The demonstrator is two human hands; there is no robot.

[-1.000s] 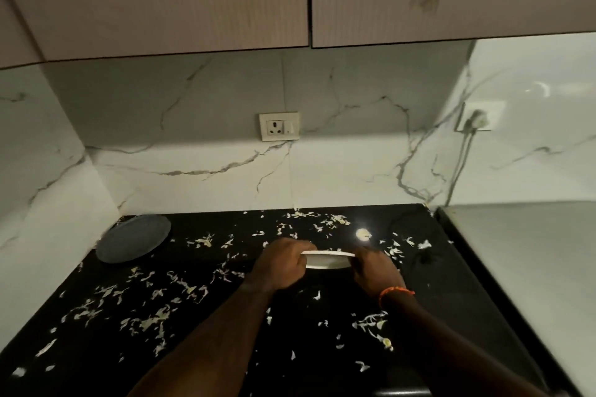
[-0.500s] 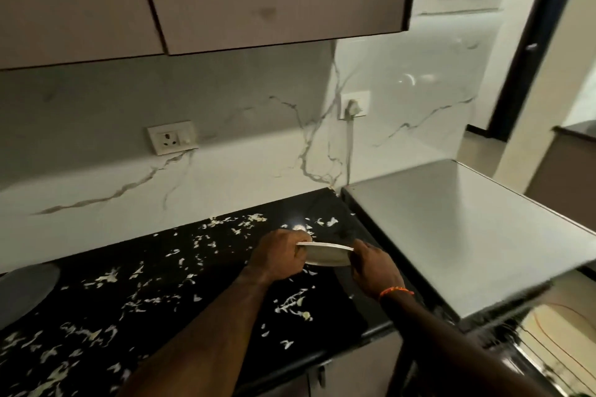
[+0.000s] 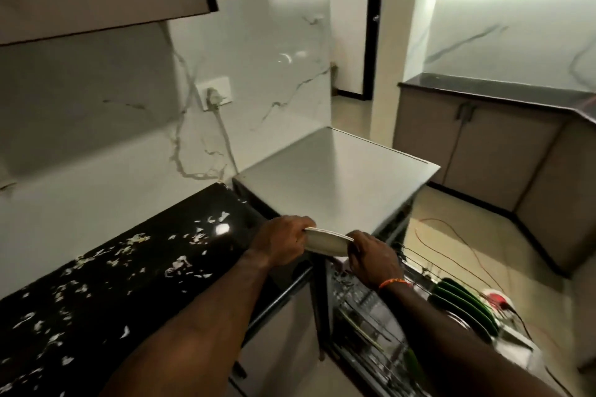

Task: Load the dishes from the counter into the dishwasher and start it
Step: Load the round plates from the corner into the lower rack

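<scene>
Speckled black counter (image 3: 106, 293); both hands grip round white plate (image 3: 325, 243).

no readable text, label, brand, number or sign anywhere in view. grey flat dishwasher top (image 3: 335, 177): plain, unmarked. white wall socket plate (image 3: 215, 94): no legible marking. white round plate (image 3: 325, 243): bare, no print visible. black speckled stone counter (image 3: 106, 284): only pale scraps, no lettering. frame blurred, fine print could not be told.
</scene>
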